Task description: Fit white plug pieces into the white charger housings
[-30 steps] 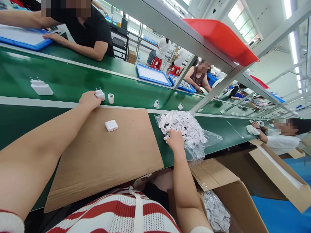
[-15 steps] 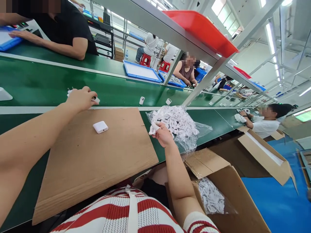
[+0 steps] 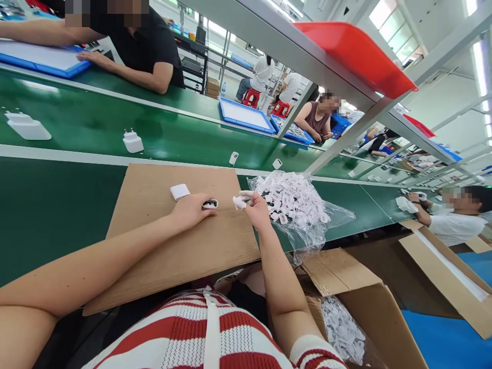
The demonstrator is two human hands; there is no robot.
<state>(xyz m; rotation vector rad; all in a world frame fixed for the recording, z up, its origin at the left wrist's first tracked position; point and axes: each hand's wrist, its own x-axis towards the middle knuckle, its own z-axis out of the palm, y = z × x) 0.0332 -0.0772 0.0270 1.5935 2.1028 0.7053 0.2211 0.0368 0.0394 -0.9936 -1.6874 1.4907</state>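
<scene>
"White plastic in your left hand (image 3: 189, 211), is it?"

"Yes, I'm gripping a white housing (image 3: 210, 204) there, over the cardboard sheet (image 3: 207, 251). Its hollow end faces my other side, and I can see dark and pale bits inside."

"And the right hand (image 3: 257, 211)?"

"Thumb and fingers pinched together on a small white piece (image 3: 239, 203). It's near the housing but not touching it. Some of my fingertips look covered in white, so I can't tell exactly where the piece ends."

"What's lying close by?"

"On the cardboard, just beyond my left hand, a white block (image 3: 180, 192). Just past my right hand, a clear bag (image 3: 294, 200) heaped with little white parts, on the green worktop (image 3: 57, 205)."

"Anything on the belt (image 3: 184, 136)?"

"Two pieces with prongs upward, a larger adapter (image 3: 28, 126) at far left and a smaller adapter (image 3: 132, 142). Further right, two hollow white shells, a nearer shell (image 3: 233, 158) and another shell (image 3: 277, 164) behind the bag."
</scene>
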